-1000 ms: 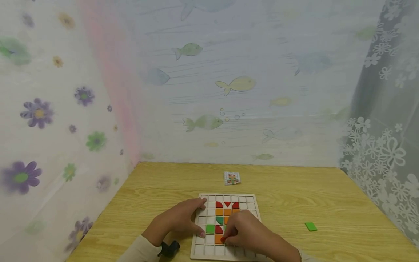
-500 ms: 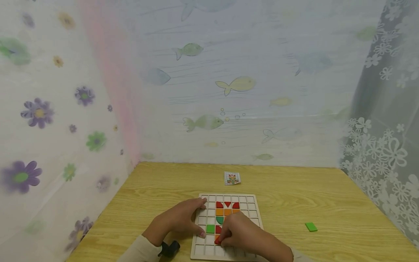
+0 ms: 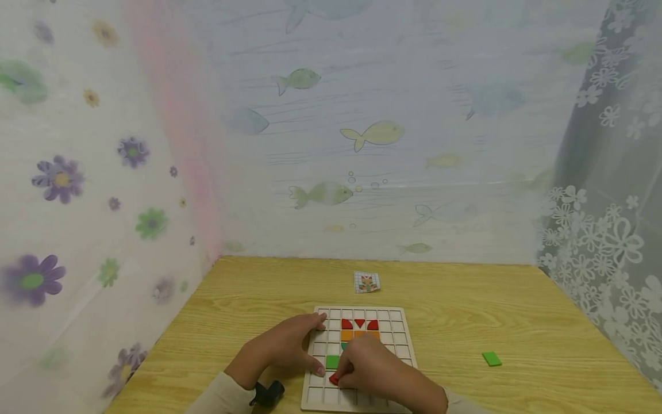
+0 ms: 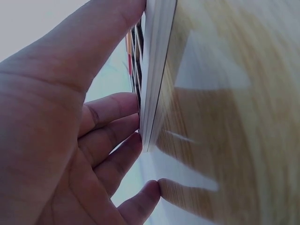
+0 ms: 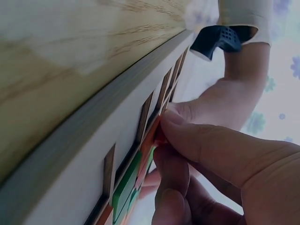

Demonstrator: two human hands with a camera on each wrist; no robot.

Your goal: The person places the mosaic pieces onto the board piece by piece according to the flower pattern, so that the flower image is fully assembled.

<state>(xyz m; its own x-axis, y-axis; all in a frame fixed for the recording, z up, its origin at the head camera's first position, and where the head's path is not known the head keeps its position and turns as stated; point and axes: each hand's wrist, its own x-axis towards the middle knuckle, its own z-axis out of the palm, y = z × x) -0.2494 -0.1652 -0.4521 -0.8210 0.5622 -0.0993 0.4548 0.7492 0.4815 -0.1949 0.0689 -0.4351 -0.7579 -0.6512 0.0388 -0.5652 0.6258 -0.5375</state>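
Observation:
A wooden grid board lies on the table with red, orange and green tiles in its cells. My left hand rests at the board's left side, thumb and fingers spread. In the left wrist view its fingertips touch the board's edge. Between thumb and fingers, my right hand pinches a small red tile over the lower left cells. That tile is below a green square tile. The right hand hides several tiles in the board's middle.
A loose green square tile lies on the table right of the board. Behind the board is a small card with a grid picture of an animal. A dark wrist device sits by the left sleeve. Patterned curtains surround the table.
My right hand has moved left across the board's lower part, carrying the red tile past the orange tile's cell. The left hand has stayed in place.

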